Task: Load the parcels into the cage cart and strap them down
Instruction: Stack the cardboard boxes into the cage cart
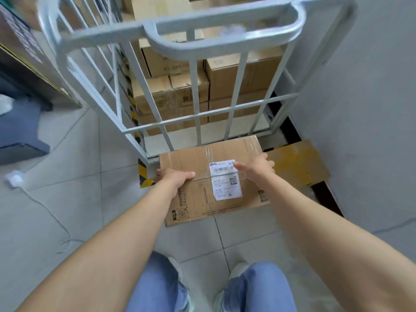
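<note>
Here we are right up against the cage cart (pixel 198 104), its grey barred end wall and looped handle filling the top of our view, and through those bars we see the stacked parcels (pixel 222 75), brown cartons piled several layers high on the cart's deck. Down below, outside the cage, sits the loose parcel (pixel 202 163), a broad brown box pressed close to the foot of that end wall, its far edge covering the lowest rail from where we look; whether it is clear of the tiled floor (pixel 90 176) we cannot tell. Just to its right a flat cardboard sheet (pixel 297 163) lies against the wall. Now the hands, and both are on the box: our left hand (pixel 173 177) clasps the near left corner, thumb laid along the top face, fingers wrapped over the side; our right hand (pixel 256 167) grasps the right edge, thumb stretched inward across the top, fingers curled round the flank. So the parcel spans between the two grips, its middle bare. The white shipping label (pixel 225 180) folds over the near top edge, its upper corner touched by our right thumb. Left of the box, a yellow-and-black hazard stripe (pixel 144 172) marks the cart's corner
</note>
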Tool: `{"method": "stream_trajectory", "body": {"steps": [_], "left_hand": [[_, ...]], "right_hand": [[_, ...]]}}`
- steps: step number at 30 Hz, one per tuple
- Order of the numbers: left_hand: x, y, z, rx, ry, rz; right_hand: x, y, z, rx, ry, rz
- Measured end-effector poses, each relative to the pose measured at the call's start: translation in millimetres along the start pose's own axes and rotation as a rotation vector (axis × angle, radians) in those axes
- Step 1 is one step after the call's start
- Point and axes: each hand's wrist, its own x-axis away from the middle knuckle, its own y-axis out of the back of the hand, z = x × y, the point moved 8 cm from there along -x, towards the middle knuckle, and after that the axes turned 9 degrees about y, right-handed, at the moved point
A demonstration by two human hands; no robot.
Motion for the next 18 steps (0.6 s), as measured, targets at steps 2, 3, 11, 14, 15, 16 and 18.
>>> {"method": "stream_trajectory", "body": {"steps": [2, 3, 11, 14, 15, 16, 18], "left_hand": [[45, 31, -14, -0.016, -0.011, 0.009], [66, 45, -21, -0.027, -0.023, 0.01], [181, 140, -63, -0.086, -0.083, -0.001], [201, 167, -77, -0.081, -0.118, -0.034], [207, 176, -82, -0.071, -0.132, -0.039], [212, 185, -88, -0.06, -0.143, -0.045], [220, 205, -105, -0.038, -0.181, -0.062]], "right_hand": [[41, 36, 21, 0.0, -0.003, -0.006], [60, 53, 31, -0.004, -0.004, -0.015], [166, 154, 113, 0.078, 0.075, -0.061], [185, 176, 141, 0.074, 0.128, -0.084], [190, 182, 151, 0.08, 0.148, -0.091], [196, 188, 162, 0.091, 0.169, -0.099], [204, 202, 187, 0.11, 0.213, -0.113]]}}
